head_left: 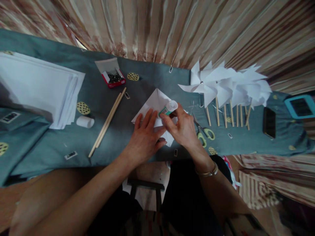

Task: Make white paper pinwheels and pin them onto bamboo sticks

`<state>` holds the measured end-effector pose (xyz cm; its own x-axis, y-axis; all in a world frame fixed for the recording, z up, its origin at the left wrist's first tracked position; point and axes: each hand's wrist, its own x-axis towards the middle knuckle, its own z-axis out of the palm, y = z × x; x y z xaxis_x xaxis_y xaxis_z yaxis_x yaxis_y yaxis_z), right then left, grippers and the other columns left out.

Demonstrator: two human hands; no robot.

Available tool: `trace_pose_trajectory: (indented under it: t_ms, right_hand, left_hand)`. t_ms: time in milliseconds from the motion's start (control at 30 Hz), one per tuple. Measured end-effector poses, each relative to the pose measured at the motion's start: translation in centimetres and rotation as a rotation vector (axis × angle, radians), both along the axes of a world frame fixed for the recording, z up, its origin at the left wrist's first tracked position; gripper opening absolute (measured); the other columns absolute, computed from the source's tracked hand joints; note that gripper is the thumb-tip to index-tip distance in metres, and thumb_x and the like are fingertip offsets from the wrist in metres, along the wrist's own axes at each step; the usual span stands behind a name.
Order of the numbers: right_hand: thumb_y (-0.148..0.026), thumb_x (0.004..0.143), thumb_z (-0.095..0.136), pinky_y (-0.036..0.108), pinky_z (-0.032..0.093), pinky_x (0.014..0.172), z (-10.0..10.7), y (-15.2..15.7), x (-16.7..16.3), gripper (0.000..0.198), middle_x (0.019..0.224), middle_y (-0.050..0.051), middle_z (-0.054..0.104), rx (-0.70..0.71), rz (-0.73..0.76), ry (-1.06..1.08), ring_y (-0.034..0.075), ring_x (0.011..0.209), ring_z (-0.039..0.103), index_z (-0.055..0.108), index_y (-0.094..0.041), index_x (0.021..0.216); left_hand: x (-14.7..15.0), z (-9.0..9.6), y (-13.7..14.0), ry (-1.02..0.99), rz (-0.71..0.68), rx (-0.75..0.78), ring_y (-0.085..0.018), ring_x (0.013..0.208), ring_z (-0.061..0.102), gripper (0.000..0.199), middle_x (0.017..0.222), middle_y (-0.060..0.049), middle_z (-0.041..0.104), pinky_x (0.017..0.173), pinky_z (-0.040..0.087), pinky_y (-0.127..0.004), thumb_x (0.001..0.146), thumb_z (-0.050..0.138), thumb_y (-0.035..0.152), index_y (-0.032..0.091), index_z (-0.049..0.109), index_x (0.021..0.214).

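A white paper square (150, 102) lies turned on its corner in the middle of the cloth, with crease or cut lines running from its corners. My left hand (145, 137) rests flat on its left and lower part, fingers spread. My right hand (182, 126) is closed round a glue stick (168, 108) with a white end and a green label, held tilted over the paper's middle. The lower end of the stick is hidden by the fingers. Just right of my right hand, scissors (203, 131) with light green handles lie on the cloth.
Several white paper pinwheels (226, 83) on wooden sticks lie at the right, near a phone (269, 122) and a blue-framed device (300, 107). To the left are wooden sticks (108, 121), a white cap (85, 122), a red box of pins (113, 78) and stacked paper (36, 85).
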<state>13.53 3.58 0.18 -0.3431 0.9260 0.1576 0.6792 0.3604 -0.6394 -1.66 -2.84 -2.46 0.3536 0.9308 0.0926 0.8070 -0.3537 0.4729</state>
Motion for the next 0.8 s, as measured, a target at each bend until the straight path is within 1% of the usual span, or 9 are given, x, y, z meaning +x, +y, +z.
trace_pose_trajectory:
  t_ms: [200, 467, 600, 800]
  right_hand:
    - [-0.039, 0.092, 0.057, 0.033, 0.049, 0.069, 0.3, 0.0, 0.3, 0.020, 0.081, 0.005, 0.065, 0.016, 0.067, -0.034, 0.020, 0.072, 0.062, 0.055, -0.020, 0.098]
    - [-0.037, 0.093, 0.057, 0.034, 0.050, 0.070, 0.5, -0.1, 0.4, 0.017, 0.082, 0.005, 0.065, 0.036, 0.123, -0.048, 0.020, 0.074, 0.061, 0.055, -0.020, 0.098]
    - [-0.038, 0.094, 0.056, 0.035, 0.051, 0.072, 0.8, -0.1, 0.7, 0.019, 0.085, 0.005, 0.066, 0.032, 0.151, -0.073, 0.020, 0.074, 0.061, 0.056, -0.020, 0.101]
    - [-0.039, 0.096, 0.053, 0.036, 0.052, 0.074, 1.1, -0.2, 1.0, 0.022, 0.091, 0.007, 0.067, 0.028, 0.186, -0.111, 0.022, 0.081, 0.063, 0.057, -0.020, 0.105]
  left_hand:
    - [0.0, 0.0, 0.0, 0.012, -0.001, 0.003, -0.043, 0.147, 0.026, 0.049, 0.158, -0.019, 0.036, 0.114, 0.025, -0.068, 0.085, 0.070, 0.037, 0.026, 0.062, 0.132]
    - [-0.1, 0.1, 0.0, 0.018, -0.006, -0.003, -0.043, 0.148, 0.026, 0.051, 0.158, -0.019, 0.034, 0.115, 0.024, -0.067, 0.085, 0.070, 0.038, 0.026, 0.060, 0.134]
    - [-0.1, 0.0, 0.0, 0.008, -0.003, 0.011, -0.042, 0.147, 0.026, 0.054, 0.158, -0.017, 0.035, 0.115, 0.025, -0.067, 0.085, 0.071, 0.036, 0.027, 0.058, 0.136]
    - [-0.1, -0.2, 0.0, 0.021, -0.005, 0.015, -0.043, 0.147, 0.026, 0.055, 0.157, -0.018, 0.037, 0.114, 0.026, -0.068, 0.085, 0.071, 0.036, 0.027, 0.057, 0.137]
